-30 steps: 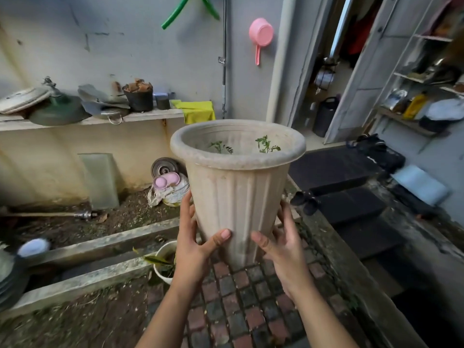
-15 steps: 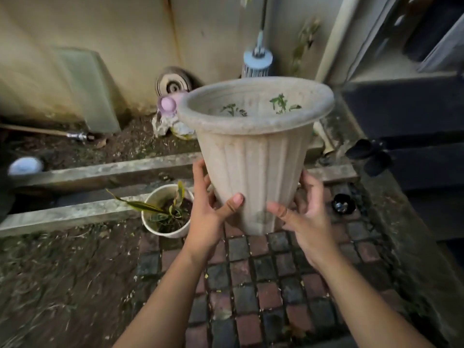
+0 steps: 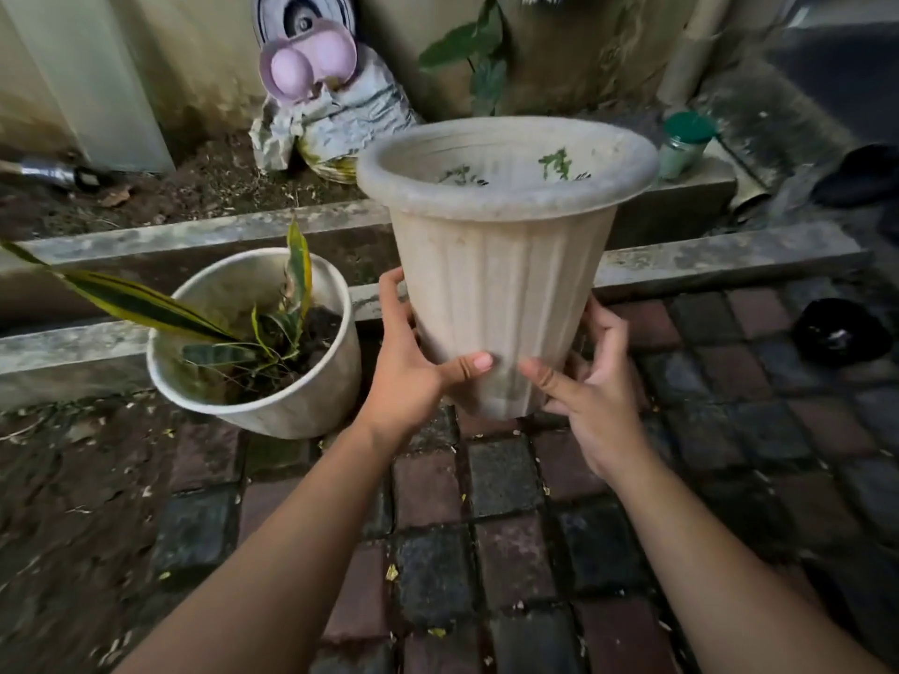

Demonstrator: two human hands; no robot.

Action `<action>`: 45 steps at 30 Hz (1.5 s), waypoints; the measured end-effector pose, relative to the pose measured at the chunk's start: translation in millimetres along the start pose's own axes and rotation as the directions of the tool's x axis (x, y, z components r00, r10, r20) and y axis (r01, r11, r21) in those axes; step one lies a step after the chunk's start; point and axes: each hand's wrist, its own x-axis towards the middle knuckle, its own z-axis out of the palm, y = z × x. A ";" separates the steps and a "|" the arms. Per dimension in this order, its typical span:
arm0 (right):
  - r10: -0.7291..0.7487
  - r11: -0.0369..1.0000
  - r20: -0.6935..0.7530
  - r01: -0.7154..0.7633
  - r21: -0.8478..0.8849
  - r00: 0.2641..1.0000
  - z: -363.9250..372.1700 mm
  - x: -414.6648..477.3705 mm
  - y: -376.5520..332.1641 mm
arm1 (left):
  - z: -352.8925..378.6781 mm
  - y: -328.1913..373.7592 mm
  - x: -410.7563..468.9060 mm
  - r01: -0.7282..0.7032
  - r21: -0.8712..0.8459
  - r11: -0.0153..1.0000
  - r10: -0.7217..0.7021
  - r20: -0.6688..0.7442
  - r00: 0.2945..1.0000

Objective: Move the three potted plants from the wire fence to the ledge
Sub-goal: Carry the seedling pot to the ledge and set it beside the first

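I hold a tall ribbed beige pot (image 3: 501, 284) upright with small green sprouts inside. My left hand (image 3: 413, 377) grips its lower left side and my right hand (image 3: 593, 391) grips its lower right side. The pot's base hangs just above the brick paving, close to the concrete ledge (image 3: 720, 257). A shorter white pot (image 3: 301, 401) with long striped yellow-green leaves stands tilted to the left, against the ledge.
Red and grey brick paving (image 3: 501, 527) lies below me. Bare soil lies to the left. Behind the ledge are a crumpled sack (image 3: 335, 124), a pink lid, a green-capped jar (image 3: 683, 145) and a leafy plant by the wall. A black object (image 3: 836, 335) sits right.
I have lowered the beige pot towards the paving by the ledge, and my view has tilted down. The white pot has come into fuller view at left.
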 end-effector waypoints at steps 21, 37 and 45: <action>0.005 0.991 -0.028 -0.008 -0.130 1.000 -13.1 70.2 121.2 | 3.5 -89.7 48.8 -0.035 0.326 0.945 0.030 0.022 0.999; 0.171 0.979 0.133 -0.184 0.092 0.976 -0.4 61.6 98.1 | -9.1 -122.0 35.1 0.138 0.140 0.981 -0.121 -0.123 0.985; -0.047 0.984 -0.024 0.051 0.172 0.999 -3.2 53.8 62.9 | -12.8 -44.9 17.6 0.004 -0.347 0.938 -0.126 -0.330 0.936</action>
